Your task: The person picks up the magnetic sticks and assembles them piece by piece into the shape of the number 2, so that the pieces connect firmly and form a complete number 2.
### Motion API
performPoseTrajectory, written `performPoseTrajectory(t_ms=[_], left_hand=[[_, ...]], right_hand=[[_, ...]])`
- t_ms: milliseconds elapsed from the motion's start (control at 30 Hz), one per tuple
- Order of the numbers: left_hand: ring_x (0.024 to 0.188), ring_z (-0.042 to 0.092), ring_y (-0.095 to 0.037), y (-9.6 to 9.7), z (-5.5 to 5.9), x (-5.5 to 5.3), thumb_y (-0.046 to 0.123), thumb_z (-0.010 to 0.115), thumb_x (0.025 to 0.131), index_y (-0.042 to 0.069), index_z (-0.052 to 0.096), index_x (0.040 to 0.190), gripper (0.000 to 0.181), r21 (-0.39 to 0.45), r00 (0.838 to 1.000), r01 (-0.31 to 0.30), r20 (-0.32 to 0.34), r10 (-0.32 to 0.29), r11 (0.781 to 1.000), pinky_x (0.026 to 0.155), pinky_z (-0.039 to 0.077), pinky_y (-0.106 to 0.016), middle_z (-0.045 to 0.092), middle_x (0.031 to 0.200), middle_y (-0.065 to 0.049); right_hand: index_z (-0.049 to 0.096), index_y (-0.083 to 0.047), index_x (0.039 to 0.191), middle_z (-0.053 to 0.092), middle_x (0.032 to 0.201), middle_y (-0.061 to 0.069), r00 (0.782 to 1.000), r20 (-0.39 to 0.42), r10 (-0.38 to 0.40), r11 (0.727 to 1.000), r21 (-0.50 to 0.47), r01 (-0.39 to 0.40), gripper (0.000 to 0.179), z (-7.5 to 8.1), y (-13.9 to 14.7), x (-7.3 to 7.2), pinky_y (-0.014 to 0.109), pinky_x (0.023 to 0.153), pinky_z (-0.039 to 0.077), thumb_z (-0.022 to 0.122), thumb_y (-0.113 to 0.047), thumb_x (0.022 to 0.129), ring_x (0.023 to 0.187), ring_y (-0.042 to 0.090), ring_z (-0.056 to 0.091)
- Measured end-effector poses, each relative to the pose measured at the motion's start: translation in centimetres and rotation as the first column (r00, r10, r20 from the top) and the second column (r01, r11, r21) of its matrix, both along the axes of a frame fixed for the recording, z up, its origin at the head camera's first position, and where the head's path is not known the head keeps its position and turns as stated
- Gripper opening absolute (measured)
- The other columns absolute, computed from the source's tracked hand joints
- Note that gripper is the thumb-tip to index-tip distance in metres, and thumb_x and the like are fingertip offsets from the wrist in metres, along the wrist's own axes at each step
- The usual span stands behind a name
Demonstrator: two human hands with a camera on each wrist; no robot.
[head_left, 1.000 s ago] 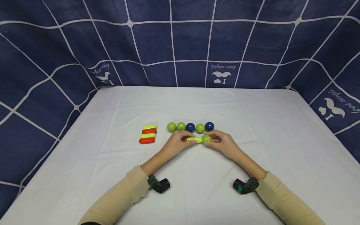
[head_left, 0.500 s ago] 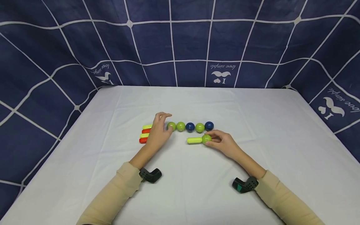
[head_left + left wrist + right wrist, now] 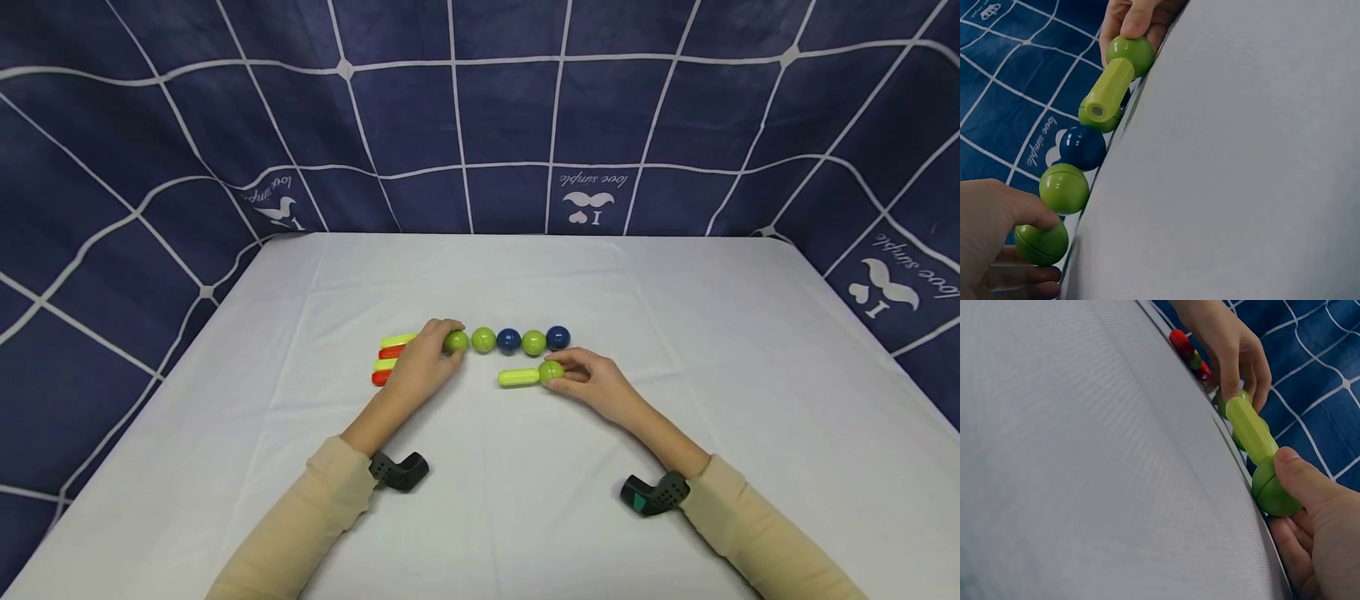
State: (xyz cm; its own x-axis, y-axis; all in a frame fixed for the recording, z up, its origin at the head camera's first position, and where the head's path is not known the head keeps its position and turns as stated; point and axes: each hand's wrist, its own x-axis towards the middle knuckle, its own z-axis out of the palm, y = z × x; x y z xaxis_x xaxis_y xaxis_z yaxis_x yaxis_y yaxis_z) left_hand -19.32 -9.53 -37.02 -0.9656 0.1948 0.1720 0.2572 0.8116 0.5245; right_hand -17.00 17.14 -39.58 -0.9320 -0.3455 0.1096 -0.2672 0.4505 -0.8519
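Green balls [image 3: 483, 340] here, dark blue balls [image 3: 508, 341] too, lime sticks [image 3: 519, 377], red sticks [image 3: 381, 377], white surface [image 3: 540, 483], beige sleeves [image 3: 307, 500], navy cloth [image 3: 506, 108] gridded white!

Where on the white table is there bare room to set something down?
Behind the row of balls, up to the blue cloth; right of the right hand; and between the two black wrist devices. It's crowded around the left hand, between the red and yellow sticks and that row.
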Motion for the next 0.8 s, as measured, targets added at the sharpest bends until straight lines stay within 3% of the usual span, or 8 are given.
performPoseTrajectory(t_ms=[100,233,400,567,800], left_hand=[[0.080,0.052,-0.019,0.1,0.4,0.4,0.021,0.063,0.083,0.012,0.056,0.117,0.036,0.042,1.000,0.008,0.008,-0.008,0.999,0.071,0.045,-0.031,0.051,0.109,-0.008],[0.078,0.048,-0.018,0.3,0.9,1.0,0.027,0.067,0.081,0.012,0.056,0.110,0.035,0.164,0.992,0.077,0.090,-0.093,0.983,0.067,0.042,-0.026,0.047,0.103,-0.006],[0.073,0.048,-0.015,0.4,-0.1,1.0,0.030,0.071,0.077,0.012,0.051,0.106,0.040,0.287,0.953,0.171,0.193,-0.232,0.942,0.063,0.041,-0.024,0.051,0.099,-0.005],[0.069,0.043,-0.013,0.2,-1.3,0.7,0.028,0.073,0.076,0.013,0.055,0.110,0.041,0.331,0.931,0.256,0.170,-0.324,0.908,0.061,0.039,-0.022,0.052,0.098,-0.005],[0.072,0.045,-0.013,-0.1,-1.1,0.5,0.025,0.074,0.075,0.014,0.056,0.110,0.041,0.344,0.918,0.268,0.194,-0.347,0.900,0.064,0.041,-0.021,0.051,0.101,-0.004]], right_hand=[[0.057,-0.004,0.118,0.058,0.117,0.016,1.000,-0.002,0.000,1.000,0.005,0.000,0.041,-0.1,0.0,-0.1,0.022,0.082,0.050,0.067,-0.020,0.081,0.101,0.026,0.061],[0.055,-0.001,0.118,0.057,0.118,0.019,1.000,0.001,-0.016,0.999,0.030,0.016,0.040,0.0,-0.1,-0.1,0.026,0.083,0.050,0.066,-0.013,0.082,0.102,0.029,0.060],[0.057,-0.004,0.117,0.058,0.117,0.016,1.000,-0.002,-0.004,1.000,0.013,0.004,0.041,0.1,0.0,-0.1,0.023,0.083,0.049,0.067,-0.020,0.082,0.102,0.027,0.060],[0.057,-0.007,0.117,0.058,0.117,0.013,1.000,0.004,0.004,1.000,-0.006,-0.004,0.042,0.0,0.0,0.0,0.021,0.082,0.049,0.068,-0.025,0.080,0.103,0.025,0.060],[0.057,-0.005,0.117,0.059,0.116,0.015,1.000,-0.014,-0.006,1.000,0.000,0.006,0.043,0.0,0.0,-0.1,0.021,0.083,0.049,0.068,-0.023,0.080,0.102,0.026,0.059]])
